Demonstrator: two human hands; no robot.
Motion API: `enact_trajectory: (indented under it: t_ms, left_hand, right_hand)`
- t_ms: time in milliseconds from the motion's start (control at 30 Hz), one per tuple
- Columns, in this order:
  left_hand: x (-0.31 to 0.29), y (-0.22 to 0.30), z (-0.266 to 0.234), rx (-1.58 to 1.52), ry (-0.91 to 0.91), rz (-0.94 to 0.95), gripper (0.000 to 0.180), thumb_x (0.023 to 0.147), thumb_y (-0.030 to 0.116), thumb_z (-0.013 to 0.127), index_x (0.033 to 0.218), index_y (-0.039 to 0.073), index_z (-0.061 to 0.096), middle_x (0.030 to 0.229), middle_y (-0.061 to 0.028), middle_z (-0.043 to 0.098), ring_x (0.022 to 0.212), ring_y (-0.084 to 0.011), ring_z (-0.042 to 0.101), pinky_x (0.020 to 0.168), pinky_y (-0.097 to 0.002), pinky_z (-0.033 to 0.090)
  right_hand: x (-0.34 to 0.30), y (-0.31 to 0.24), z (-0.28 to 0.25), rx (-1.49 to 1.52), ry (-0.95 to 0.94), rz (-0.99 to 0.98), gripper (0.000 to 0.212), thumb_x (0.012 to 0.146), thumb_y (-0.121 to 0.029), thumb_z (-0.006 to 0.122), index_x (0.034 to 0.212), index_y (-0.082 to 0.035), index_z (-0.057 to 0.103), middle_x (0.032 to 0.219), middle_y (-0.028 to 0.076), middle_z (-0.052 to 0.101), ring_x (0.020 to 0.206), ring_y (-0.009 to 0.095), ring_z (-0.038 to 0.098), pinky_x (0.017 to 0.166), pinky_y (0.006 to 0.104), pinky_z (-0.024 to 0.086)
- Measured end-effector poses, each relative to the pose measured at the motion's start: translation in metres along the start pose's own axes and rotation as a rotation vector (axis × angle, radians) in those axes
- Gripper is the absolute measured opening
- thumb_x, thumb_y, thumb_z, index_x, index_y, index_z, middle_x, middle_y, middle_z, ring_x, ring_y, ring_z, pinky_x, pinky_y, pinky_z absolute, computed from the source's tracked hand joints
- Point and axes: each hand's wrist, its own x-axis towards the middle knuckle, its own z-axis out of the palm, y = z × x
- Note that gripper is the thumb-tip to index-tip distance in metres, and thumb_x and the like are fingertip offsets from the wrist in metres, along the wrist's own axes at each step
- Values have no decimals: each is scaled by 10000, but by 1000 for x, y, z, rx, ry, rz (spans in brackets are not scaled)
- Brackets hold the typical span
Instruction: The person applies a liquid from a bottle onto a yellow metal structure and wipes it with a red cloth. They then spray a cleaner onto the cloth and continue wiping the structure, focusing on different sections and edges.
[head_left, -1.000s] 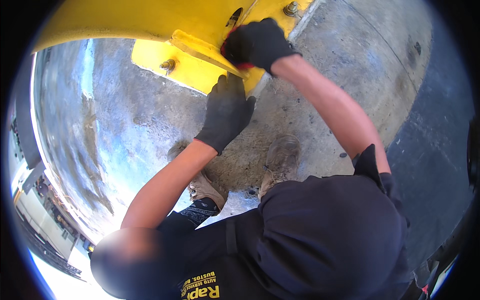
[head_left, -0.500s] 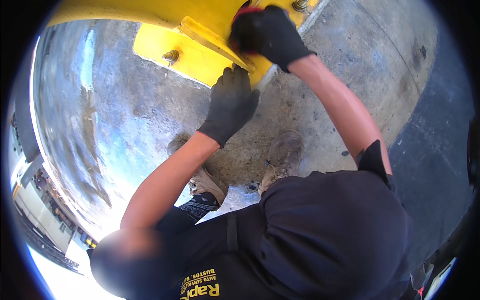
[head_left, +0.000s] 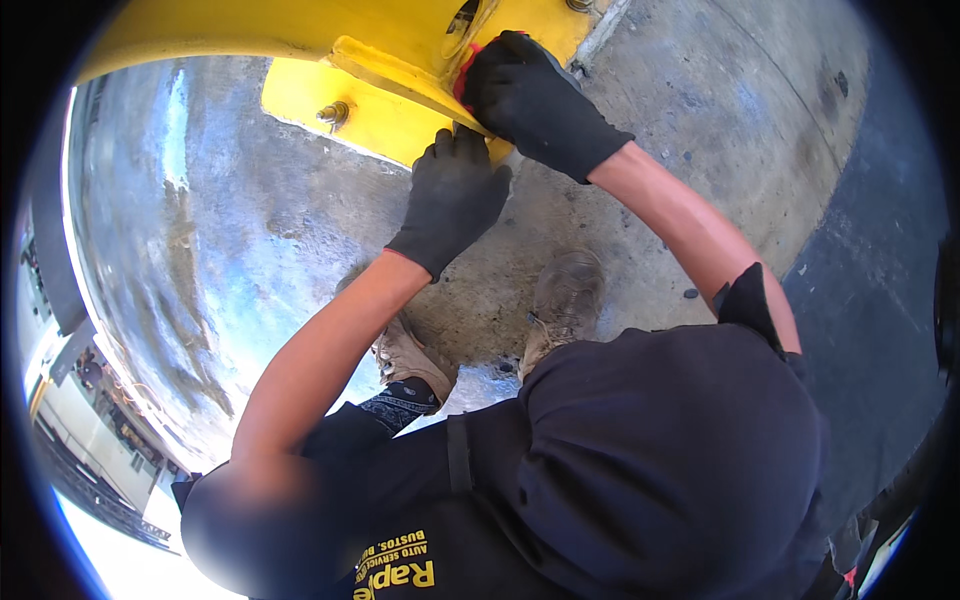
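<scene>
In a dark work glove, my left hand lies palm down, its fingers stretched out onto the edge of the yellow base plate. Its fingertips rest just below the upright yellow gusset. My right hand, also gloved, is closed and pressed against the plate on the gusset's right side. Red edges of what looks like a cloth poke out at its left and top. Most of that red thing is hidden under the glove.
A bolt with a nut sticks up from the plate's left part, another at its far right. The yellow column rises at the top, with a dark oval hole. My boots stand on stained concrete.
My right hand has come down and nearer along the gusset, with the red cloth in it. My left hand has shifted only slightly. The view has moved a little.
</scene>
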Motion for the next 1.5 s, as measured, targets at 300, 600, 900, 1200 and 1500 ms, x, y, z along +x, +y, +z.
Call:
enact_trajectory:
  t_ms: [300, 600, 900, 1200, 1500]
  left_hand:
    - [-3, 5, 16, 89, 122, -28, 456, 1027, 361, 717, 1176, -70, 735, 1191, -248, 721, 1139, -412, 684, 916, -528, 593]
    - [-6, 0, 8, 9, 31, -41, 490, 998, 381, 757, 1194, -67, 717, 1226, -262, 722, 1132, -439, 694, 924, -531, 596]
    - [1, 5, 12, -28, -23, -76, 590, 999, 417, 755, 1274, -102, 698, 1272, -283, 709, 1239, -449, 658, 974, -529, 583]
    - [-2, 2, 11, 125, 15, -5, 606, 1032, 424, 730, 1289, -123, 684, 1212, -298, 728, 1219, -430, 673, 961, -514, 595]
    - [-3, -1, 15, 68, 61, 23, 561, 975, 384, 790, 1236, -79, 610, 1171, -255, 640, 1103, -413, 656, 891, -511, 574]
  right_hand:
    - [32, -10, 17, 96, 63, 233, 150, 833, -134, 778, 974, -133, 832, 1014, 65, 792, 1024, 242, 727, 1096, 428, 495]
    - [13, 55, -81, 811, -394, 118, 113, 931, -186, 786, 1028, -167, 842, 1074, 88, 787, 1045, 303, 742, 919, 473, 592]
    - [12, -8, 21, 51, 28, 361, 196, 937, -188, 791, 1123, -145, 836, 1185, 88, 778, 1151, 298, 735, 1032, 491, 565]
    - [16, 48, 5, 336, 46, 518, 265, 1041, -283, 750, 1250, -135, 816, 1296, 131, 768, 1210, 348, 729, 1101, 480, 567]
    - [10, 54, 14, 362, 59, 804, 291, 1075, -289, 639, 1229, -101, 798, 1260, 179, 787, 1204, 378, 734, 1051, 514, 572]
